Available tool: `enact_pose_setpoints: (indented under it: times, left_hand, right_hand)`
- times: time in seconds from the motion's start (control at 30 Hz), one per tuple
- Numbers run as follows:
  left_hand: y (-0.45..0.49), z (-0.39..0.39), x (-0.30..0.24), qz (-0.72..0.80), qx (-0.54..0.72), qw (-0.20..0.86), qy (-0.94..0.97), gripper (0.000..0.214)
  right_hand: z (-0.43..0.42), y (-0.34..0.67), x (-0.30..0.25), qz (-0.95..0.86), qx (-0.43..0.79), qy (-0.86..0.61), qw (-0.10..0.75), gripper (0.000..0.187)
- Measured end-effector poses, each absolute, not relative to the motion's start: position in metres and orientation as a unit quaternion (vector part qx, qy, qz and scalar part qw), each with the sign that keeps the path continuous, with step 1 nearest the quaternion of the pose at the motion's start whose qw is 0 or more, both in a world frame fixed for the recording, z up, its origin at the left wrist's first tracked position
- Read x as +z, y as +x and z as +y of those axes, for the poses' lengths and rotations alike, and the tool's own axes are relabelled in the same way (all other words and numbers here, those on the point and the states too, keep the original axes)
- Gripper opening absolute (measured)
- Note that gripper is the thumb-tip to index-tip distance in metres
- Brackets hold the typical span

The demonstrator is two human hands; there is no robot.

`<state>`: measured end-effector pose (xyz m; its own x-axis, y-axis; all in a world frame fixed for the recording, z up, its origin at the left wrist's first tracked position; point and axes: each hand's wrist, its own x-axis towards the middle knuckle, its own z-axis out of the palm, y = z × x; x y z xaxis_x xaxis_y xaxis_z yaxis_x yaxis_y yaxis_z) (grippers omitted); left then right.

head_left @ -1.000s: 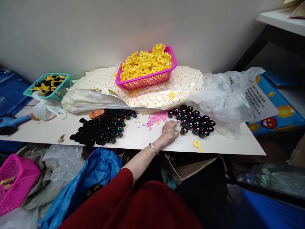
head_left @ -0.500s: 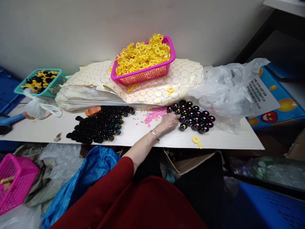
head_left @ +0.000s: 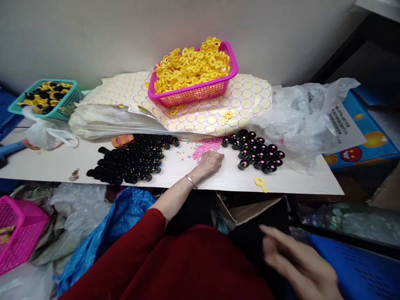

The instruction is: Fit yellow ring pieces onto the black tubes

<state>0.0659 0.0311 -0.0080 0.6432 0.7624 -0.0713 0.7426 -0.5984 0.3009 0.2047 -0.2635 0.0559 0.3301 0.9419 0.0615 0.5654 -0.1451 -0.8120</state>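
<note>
My left hand rests on the white board, fingers curled together beside the small pink candies; anything inside them is hidden. To its right stands a group of black cylindrical caps with pink or yellow pieces in their tops. A larger cluster of similar black caps stands to the left, an orange piece at its back edge. My right hand, blurred, hangs below the board's front edge with its fingers apart and nothing visible in them. A yellow ring with a short stem lies near that edge.
A pink basket heaped with yellow rings sits on sticker sheets. Far left stands a teal basket of black and yellow pieces. Clear plastic bags lie at the right. A cardboard box is under the board.
My left hand has drawn back left from the right group of caps toward the candies. My right hand has come into view at the lower right. The view has shifted slightly.
</note>
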Motion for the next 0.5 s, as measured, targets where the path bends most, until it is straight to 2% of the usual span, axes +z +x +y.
enact_pose_setpoints:
  times: [0.1, 0.3, 0.4, 0.5]
  left_hand:
    - [0.040, 0.027, -0.008, 0.441, 0.059, 0.186, 0.876, 0.024]
    - [-0.001, 0.033, -0.017, 0.501, 0.300, 0.347, 0.734, 0.026]
    - [-0.021, 0.038, -0.021, 0.550, 0.391, 0.339, 0.656, 0.023]
    - [-0.041, 0.038, -0.021, 0.584, 0.422, 0.287, 0.631, 0.020]
  right_hand:
    - [-0.208, 0.205, 0.025, -0.569, 0.278, -0.670, 0.388, 0.028]
    - [-0.162, 0.206, -0.017, -0.581, 0.143, -0.668, 0.443, 0.020]
    - [-0.165, 0.201, -0.020, -0.579, 0.124, -0.671, 0.446, 0.017]
    - [-0.172, 0.195, -0.022, -0.575, 0.127, -0.670, 0.452, 0.015]
